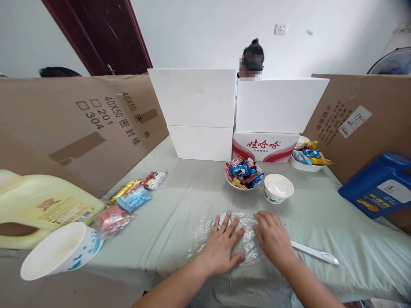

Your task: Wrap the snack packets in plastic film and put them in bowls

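A crinkled clear plastic bag (pixel 248 239) lies flat on the green tablecloth in front of me. My left hand (pixel 223 246) is pressed on it with fingers spread. At the bag's right edge, my right hand (pixel 272 235) has its fingers bent and close together, gripping the film; the fingertips are partly hidden. Just right of that hand lies a slim white plastic handle (pixel 316 252), its far end near the wrist. Beyond the hands stand a small white paper bowl (pixel 278 188) and a bowl (pixel 228 183) heaped with wrapped candies (pixel 244 171).
Several snack packets (pixel 133 199) lie at left, beside a tipped paper tub (pixel 58 252) and a pale yellow jug (pixel 48 209). White cartons (pixel 201 115) and brown cardboard (pixel 105 141) wall the table. At right are a snack dish (pixel 306 167) and blue jug (pixel 379 184). Behind is a person (pixel 255 47).
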